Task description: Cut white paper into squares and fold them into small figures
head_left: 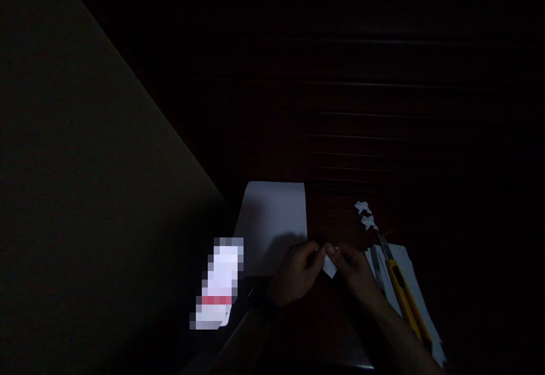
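Note:
Between my two hands is a small piece of folded white paper point(329, 267), its lower corner hanging below my fingers. My left hand point(297, 270) pinches it from the left, thumb against the bent fingers, with a dark band on that wrist. From the other side my right hand point(349, 262) pinches the same paper, so the fingertips of both hands nearly meet. A larger white sheet point(276, 210) lies flat behind my left hand. Beyond my right hand are two small folded paper pieces point(367, 221) on the dark table.
To the right, a yellow utility knife point(402, 290) with its blade showing rests on a stack of paper point(419, 284). A lit, blurred-out screen point(221, 275) stands at the left. A pale wall point(85, 165) borders the dark wooden surface point(336, 329). The light is dim.

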`<action>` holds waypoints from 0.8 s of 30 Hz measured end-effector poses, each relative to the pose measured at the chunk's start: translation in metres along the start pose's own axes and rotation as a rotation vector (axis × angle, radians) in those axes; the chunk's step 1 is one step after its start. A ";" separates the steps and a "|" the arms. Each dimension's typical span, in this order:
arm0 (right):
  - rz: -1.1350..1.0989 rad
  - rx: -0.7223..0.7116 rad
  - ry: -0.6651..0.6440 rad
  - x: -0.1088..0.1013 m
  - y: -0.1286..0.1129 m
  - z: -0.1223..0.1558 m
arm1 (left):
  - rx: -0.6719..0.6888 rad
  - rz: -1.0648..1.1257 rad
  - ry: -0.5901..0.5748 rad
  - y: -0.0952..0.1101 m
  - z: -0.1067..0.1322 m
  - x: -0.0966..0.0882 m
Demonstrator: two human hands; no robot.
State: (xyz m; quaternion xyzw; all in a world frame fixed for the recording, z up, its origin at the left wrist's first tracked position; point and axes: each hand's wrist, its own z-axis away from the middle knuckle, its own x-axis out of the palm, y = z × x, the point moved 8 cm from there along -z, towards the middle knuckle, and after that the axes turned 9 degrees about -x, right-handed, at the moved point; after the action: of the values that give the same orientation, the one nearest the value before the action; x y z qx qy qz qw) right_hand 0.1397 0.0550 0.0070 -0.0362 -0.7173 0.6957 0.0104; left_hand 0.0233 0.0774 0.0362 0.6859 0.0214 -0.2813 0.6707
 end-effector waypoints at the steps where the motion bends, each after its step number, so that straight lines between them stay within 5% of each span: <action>1: -0.010 -0.016 0.017 0.001 0.000 0.001 | -0.004 0.012 -0.006 0.000 0.000 0.000; 6: -0.060 -0.035 0.044 0.004 0.001 0.006 | -0.026 0.098 -0.058 -0.003 -0.001 0.000; 14: 0.186 -0.125 0.096 -0.007 -0.013 0.005 | -0.068 0.244 -0.138 -0.005 -0.002 0.003; 24: 0.165 -0.082 0.004 -0.001 -0.014 0.003 | -0.046 0.186 -0.114 -0.004 -0.001 0.005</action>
State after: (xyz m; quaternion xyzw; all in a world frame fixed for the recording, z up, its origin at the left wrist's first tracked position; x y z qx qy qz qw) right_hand 0.1397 0.0511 0.0214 -0.0969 -0.7397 0.6643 -0.0470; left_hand 0.0260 0.0766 0.0308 0.6525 -0.0741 -0.2556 0.7095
